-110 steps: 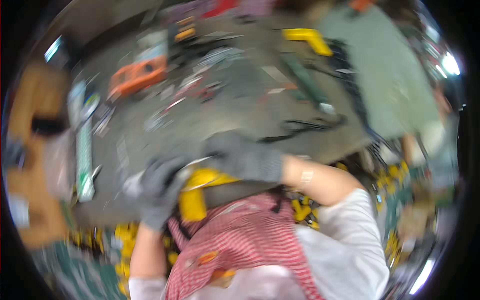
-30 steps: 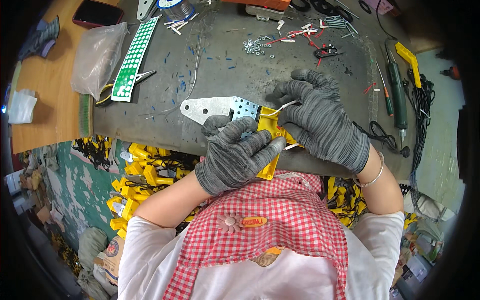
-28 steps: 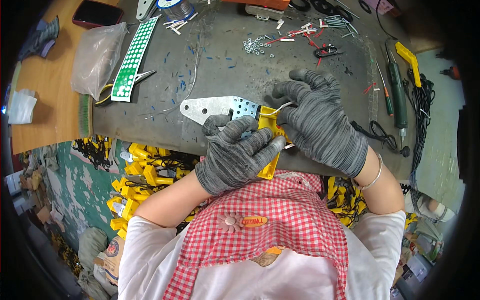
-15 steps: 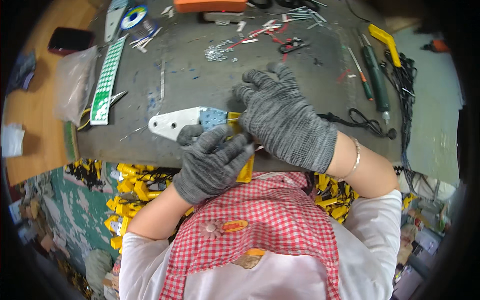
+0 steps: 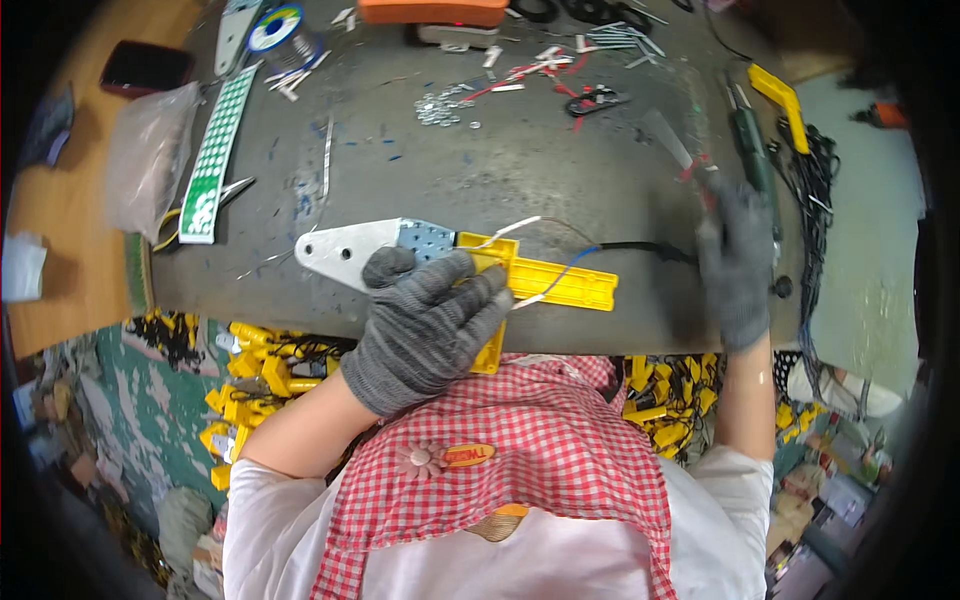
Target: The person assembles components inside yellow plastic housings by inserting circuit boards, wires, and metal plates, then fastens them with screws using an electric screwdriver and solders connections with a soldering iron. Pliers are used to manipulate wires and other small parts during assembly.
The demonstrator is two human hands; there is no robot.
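My gloved left hand (image 5: 425,325) is closed over a yellow plastic housing half (image 5: 565,285), pinning it near the table's front edge. A flat, tapered metal plate (image 5: 345,250) with holes sticks out of the housing on the left, its inner end blue and dotted. White and blue wires (image 5: 583,256) from a black cable (image 5: 650,248) run to the housing; their ends are hidden by my fingers. My gloved right hand (image 5: 738,265), smeared by motion, is at the right of the table. A blurred screwdriver (image 5: 672,142) projects up and left from it, its handle mostly hidden in the fingers.
A green soldering iron (image 5: 750,140) and a yellow handle piece (image 5: 780,100) with bundled cables lie at the right. Small metal parts (image 5: 440,107), black pliers (image 5: 595,100) and screws (image 5: 625,38) are at the back. A solder spool (image 5: 283,40) and green-dotted strip (image 5: 218,150) stand left.
My right hand has left the housing and swung right, taking the screwdriver up off the table. The yellow housing and its wires are uncovered. My left hand stays in place.
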